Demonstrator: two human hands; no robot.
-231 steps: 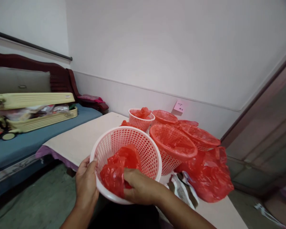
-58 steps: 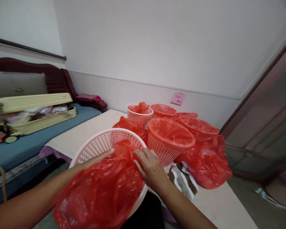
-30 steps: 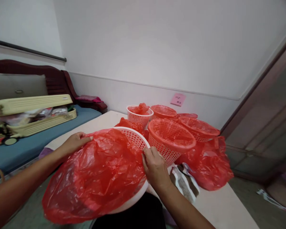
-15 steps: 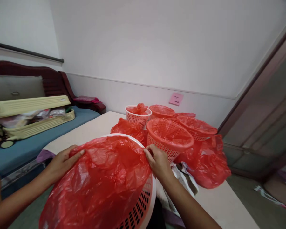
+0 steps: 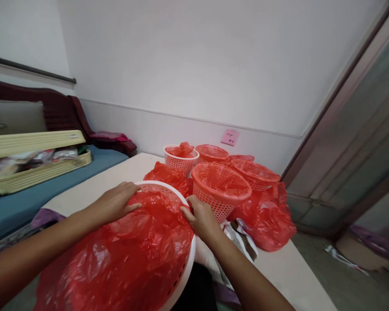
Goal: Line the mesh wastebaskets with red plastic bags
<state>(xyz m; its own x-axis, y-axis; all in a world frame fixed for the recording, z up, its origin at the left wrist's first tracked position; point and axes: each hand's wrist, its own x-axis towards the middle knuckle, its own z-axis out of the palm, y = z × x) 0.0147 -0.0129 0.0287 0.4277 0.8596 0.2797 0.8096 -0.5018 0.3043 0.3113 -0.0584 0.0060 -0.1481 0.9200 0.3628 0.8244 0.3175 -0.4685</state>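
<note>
A white perforated plastic basket (image 5: pixel 183 283) is tilted close in front of me, its opening draped with a thin red plastic bag (image 5: pixel 123 255). At the far left of its rim, my left hand (image 5: pixel 118 203) has the bag's edge between thumb and fingers. My right hand (image 5: pixel 199 216) is closed over the right side of the rim, thumb pressing the bag against it. Much of the basket is hidden under the loose film, which hangs over the near left side.
Beyond stand a red basket (image 5: pixel 210 203) lined with red film, a smaller white basket (image 5: pixel 180 163), and several more red baskets. Crumpled red bags (image 5: pixel 168 175) and a cloth (image 5: pixel 240 237) lie on the white table (image 5: pixel 288 276). An open yellow suitcase (image 5: pixel 35 175) rests at left.
My left hand has moved right along the rim, baring part of the far rim. My right hand stays at the rim. The bag has slid lower on the near side, and the view has shifted right.
</note>
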